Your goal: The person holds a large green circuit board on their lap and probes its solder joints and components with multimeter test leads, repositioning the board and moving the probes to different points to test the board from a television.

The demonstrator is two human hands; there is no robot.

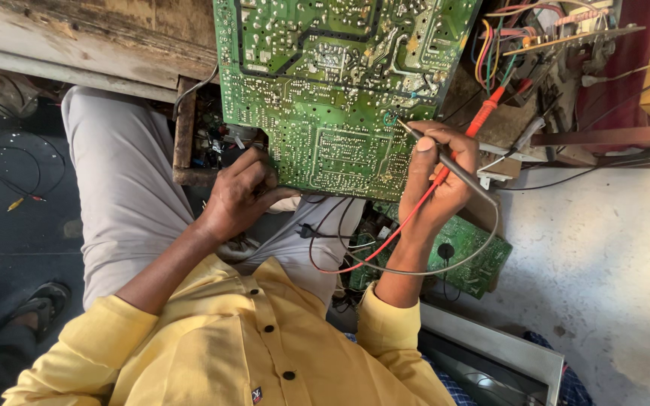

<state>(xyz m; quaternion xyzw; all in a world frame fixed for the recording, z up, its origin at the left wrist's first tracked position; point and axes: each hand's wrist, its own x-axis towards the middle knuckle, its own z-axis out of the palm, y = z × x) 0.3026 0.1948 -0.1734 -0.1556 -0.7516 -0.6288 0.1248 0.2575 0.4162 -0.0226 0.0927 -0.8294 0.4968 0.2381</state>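
Mid-probing: large green circuit board [325, 83] propped on lap, left hand [241, 197] gripping its lower edge, right hand [438, 184] clenching red and black test probes [453, 167], black tip touching solder side, most joints seemingly untested.

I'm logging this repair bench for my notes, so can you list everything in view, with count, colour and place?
Large circuit board: one, green, top centre, over the lap.
Smaller circuit board: one, green, lower right.
Black probe: one, tip on the large board.
Red probe: one, red, beside the black one.
Probe leads: two, red and black, looping below the right wrist.
Wire bundle: several, mixed colours, top right.
Sandal: one, dark, lower left.
Left hand: gripping the large board's lower edge.
Right hand: holding both probes.
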